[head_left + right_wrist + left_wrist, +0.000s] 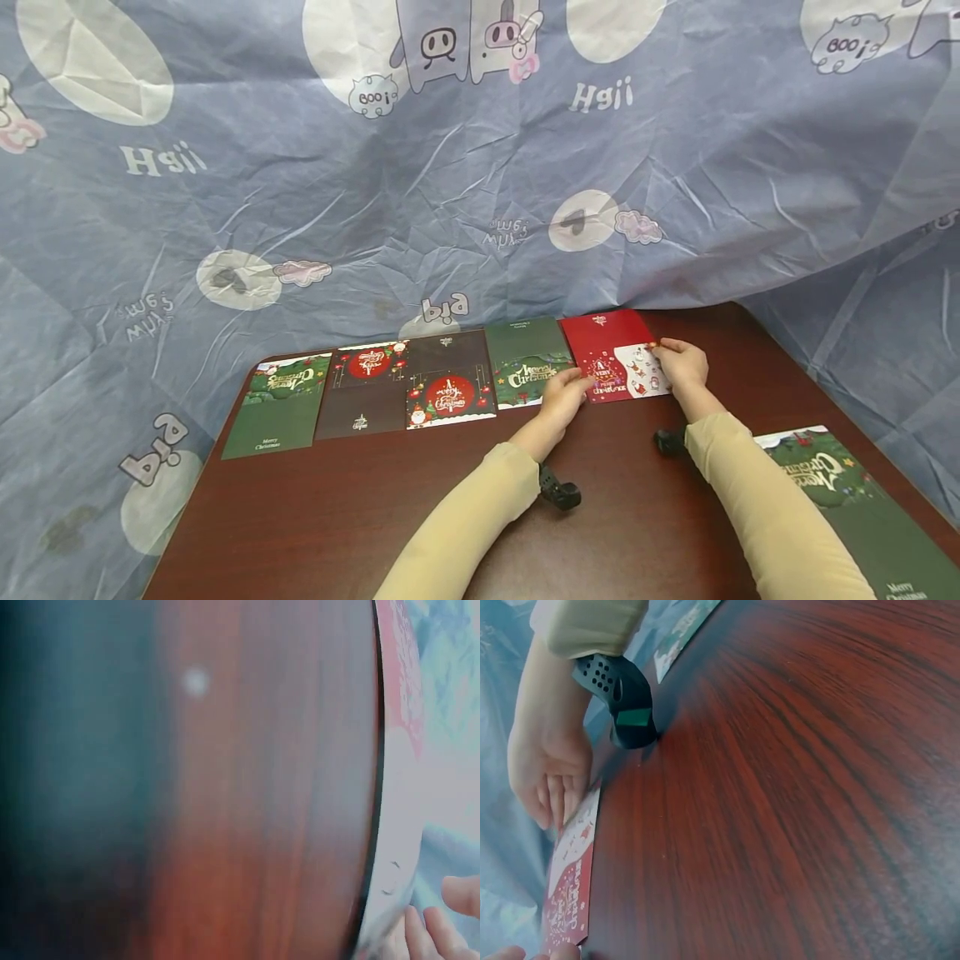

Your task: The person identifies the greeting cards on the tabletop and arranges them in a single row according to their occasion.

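Note:
Both hands are at a red Christmas card [609, 333] lying unfolded at the right end of a row, its lower half printed with white and small figures. My left hand [561, 404] touches its lower left side with extended fingers; in the left wrist view, fingertips [566, 951] show at the card's corner. At the opposite side, my right hand [682, 367] has its fingertips at the card's right edge. The right wrist view shows that hand's thumb and fingers [420, 934] apart beside the white part [397, 802] of the card.
Left of the red card lie a green card [525, 337], two dark cards with red circles [450, 350] [360, 412], and another green card [273, 425]. A larger-looking green card [862, 525] lies near the right forearm. A blue printed cloth [480, 167] hangs behind the brown table [360, 517].

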`<state>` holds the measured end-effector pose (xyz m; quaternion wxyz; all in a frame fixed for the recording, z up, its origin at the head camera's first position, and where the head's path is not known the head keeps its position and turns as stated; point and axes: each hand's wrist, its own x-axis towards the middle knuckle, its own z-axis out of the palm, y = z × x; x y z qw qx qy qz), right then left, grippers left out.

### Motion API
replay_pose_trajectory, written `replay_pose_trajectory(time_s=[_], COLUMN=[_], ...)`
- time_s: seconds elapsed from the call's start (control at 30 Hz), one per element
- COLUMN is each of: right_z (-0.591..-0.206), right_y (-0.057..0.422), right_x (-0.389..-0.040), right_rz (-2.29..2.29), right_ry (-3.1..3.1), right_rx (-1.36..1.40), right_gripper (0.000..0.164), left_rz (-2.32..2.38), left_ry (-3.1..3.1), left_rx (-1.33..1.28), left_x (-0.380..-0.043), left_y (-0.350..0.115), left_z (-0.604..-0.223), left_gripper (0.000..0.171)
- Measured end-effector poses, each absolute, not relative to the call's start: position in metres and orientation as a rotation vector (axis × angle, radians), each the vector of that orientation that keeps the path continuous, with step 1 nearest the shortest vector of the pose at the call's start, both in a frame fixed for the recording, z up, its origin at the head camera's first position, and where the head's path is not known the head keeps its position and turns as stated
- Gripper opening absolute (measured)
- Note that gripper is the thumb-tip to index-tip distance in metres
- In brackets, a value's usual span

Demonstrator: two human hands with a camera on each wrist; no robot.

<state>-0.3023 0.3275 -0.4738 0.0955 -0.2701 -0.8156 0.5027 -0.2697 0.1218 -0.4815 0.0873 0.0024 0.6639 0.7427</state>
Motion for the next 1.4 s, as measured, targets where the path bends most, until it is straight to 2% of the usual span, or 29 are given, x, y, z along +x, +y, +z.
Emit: replay_pose_trajectory(time_s=[0.3,0.63,1.2,1.4], right_z=[-0.468,-0.457,-0.436,-0.427], right_y=[0.33,0.339,0.352,0.353], right_x=[-0.293,-0.278,-0.244,-0.233], right_rz=[1.507,1.553,1.553,1.525], right_ry=[-2.406,-2.456,-2.549,-2.579], right_rx=[-0.776,-0.632,-0.487,-0.429], right_gripper=[0.044,0.05,0.063,0.066], left_rz=[2.215,2.189,2.216,2.228], left_ry=[1.968,2.018,1.952,1.912], left_rx=[0.032,0.054,0.083,0.094], left_x=[-0.267,-0.259,-0.233,-0.219], left_y=[0.117,0.116,0.127,0.134], left_z=[-0.48,-0.477,-0.469,-0.467], left_gripper=[0.045,0.045,0.053,0.049])
